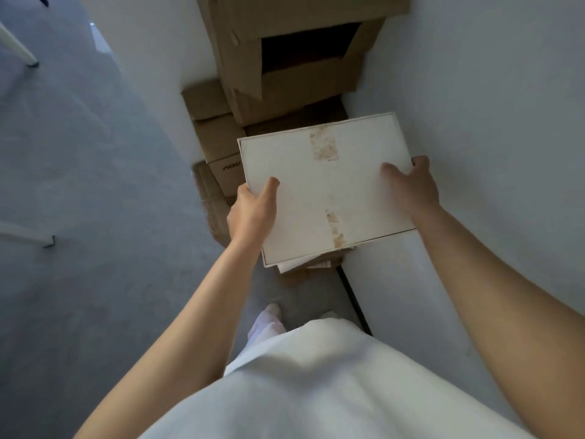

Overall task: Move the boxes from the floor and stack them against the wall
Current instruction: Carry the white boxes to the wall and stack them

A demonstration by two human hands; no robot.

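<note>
Hands first: left hand (253,207) and right hand (414,185) each grip a side of the white box (326,188) mid-frame, probably to keep it level. Behind it, top centre, the cardboard stack (285,74) sits against the wall (474,106).

Flat box (326,188) above floor (95,217), left hand (253,210) at its left edge, right hand (414,185) at its right edge. Behind it, box stack (285,58) in floor corner between walls. Lower boxes (215,134) at stack's left foot. Side wall (490,122) just right of flat box. Furniture legs (31,61) at floor's far left.
</note>
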